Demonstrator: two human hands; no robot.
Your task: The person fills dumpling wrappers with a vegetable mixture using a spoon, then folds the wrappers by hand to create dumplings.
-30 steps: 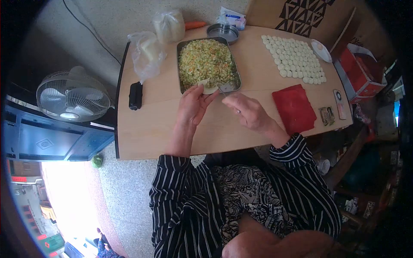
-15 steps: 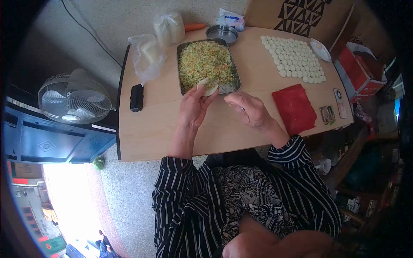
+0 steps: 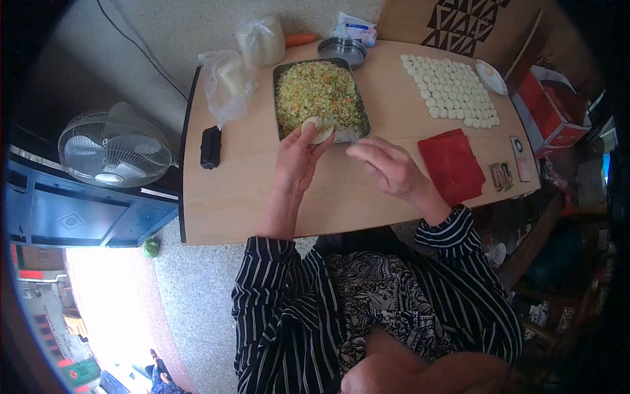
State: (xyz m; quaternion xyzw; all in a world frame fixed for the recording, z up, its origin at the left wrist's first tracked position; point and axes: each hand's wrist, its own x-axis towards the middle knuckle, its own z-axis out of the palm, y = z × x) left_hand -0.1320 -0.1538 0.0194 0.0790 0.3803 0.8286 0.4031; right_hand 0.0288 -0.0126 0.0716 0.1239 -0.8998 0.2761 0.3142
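My left hand [image 3: 296, 163] holds a round dough wrapper [image 3: 323, 136] cupped in its fingers, over the near edge of a metal tray [image 3: 363, 98]. Chopped vegetable filling [image 3: 315, 95], green and pale with orange bits, is heaped in that tray. In my right hand [image 3: 392, 172] is the handle of a thin metal spoon [image 3: 355, 140]; its tip, blurred, points toward the wrapper. The fingers are closed around the handle. How much filling lies in the wrapper is hard to make out.
Rows of small dough pieces [image 3: 453, 92] lie at the back right, beside a white plate [image 3: 491, 77]. A red cloth [image 3: 451, 167] is right of my right hand. Plastic bags [image 3: 228, 85], a carrot [image 3: 300, 40], a round metal pan [image 3: 342, 52] and a black case [image 3: 210, 148] stand around the tray.
My right hand and the spoon have shifted slightly right, and the spoon is now blurred. My left hand still holds the wrapper in nearly the same place. The whole view has shifted a little.
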